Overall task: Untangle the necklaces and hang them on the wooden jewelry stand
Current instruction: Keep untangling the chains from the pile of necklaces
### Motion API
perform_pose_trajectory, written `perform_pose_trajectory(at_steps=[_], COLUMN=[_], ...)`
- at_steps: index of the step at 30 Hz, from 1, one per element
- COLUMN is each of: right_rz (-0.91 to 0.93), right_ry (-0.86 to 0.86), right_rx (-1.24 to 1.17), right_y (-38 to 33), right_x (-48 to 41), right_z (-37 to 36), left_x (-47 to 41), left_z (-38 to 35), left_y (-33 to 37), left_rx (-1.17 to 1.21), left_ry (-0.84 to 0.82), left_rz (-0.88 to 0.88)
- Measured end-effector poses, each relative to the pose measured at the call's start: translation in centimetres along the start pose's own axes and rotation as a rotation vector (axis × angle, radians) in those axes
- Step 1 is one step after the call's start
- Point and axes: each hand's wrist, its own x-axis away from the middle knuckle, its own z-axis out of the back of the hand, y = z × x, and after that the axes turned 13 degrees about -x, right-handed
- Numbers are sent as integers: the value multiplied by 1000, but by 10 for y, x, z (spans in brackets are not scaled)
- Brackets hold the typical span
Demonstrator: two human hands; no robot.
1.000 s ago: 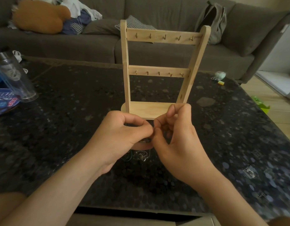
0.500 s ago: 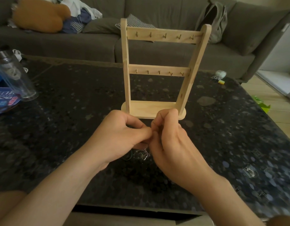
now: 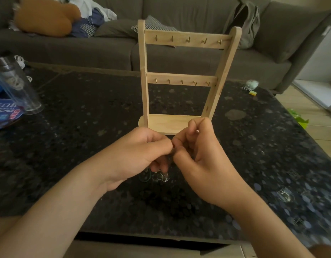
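Note:
The wooden jewelry stand (image 3: 181, 79) stands upright on the dark speckled table (image 3: 86, 112), with two rails of small brass hooks, all bare. Just in front of its base, my left hand (image 3: 140, 155) and my right hand (image 3: 200, 157) meet fingertip to fingertip, both pinching the tangled necklaces (image 3: 157, 175). A dark ring and silvery chain links dangle under my left fingers. The part of the tangle between the fingertips is hidden.
A clear plastic tumbler (image 3: 15, 86) and a blue packet (image 3: 6, 114) sit at the table's left edge. Small items (image 3: 251, 85) lie at the far right corner. A grey sofa (image 3: 179, 53) with a backpack (image 3: 244, 23) and cushions runs behind.
My right hand's fingers have shifted and curled closer against the left fingertips. The hands stay in front of the stand's base with the tangle hanging below.

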Motion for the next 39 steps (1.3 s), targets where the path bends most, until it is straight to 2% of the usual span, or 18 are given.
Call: perform_pose_trajectory(at_steps=[5, 9, 18, 25, 30, 34, 39], right_rz=[-2, 37, 52, 90, 163, 76, 3], right_ry=[48, 74, 77, 17, -83, -111, -45], right_rx=[-54, -9, 55, 288, 413, 223, 29], right_y=[2, 0, -2, 2, 7, 7, 0], right_x=[-2, -2, -1, -2, -1, 0, -1], right_z=[2, 4, 3, 2, 1, 1, 4], left_x=[-1, -3, -7, -10, -7, -9, -11], left_z=[0, 0, -4, -7, -7, -2, 0], left_y=[-4, -8, -9, -10, -6, -9, -15], left_rx=[144, 192, 96, -109, -50, 4, 107], left_ry=[-21, -6, 22, 102, 43, 11, -48], left_rz=[15, -7, -21, 19, 20, 28, -28])
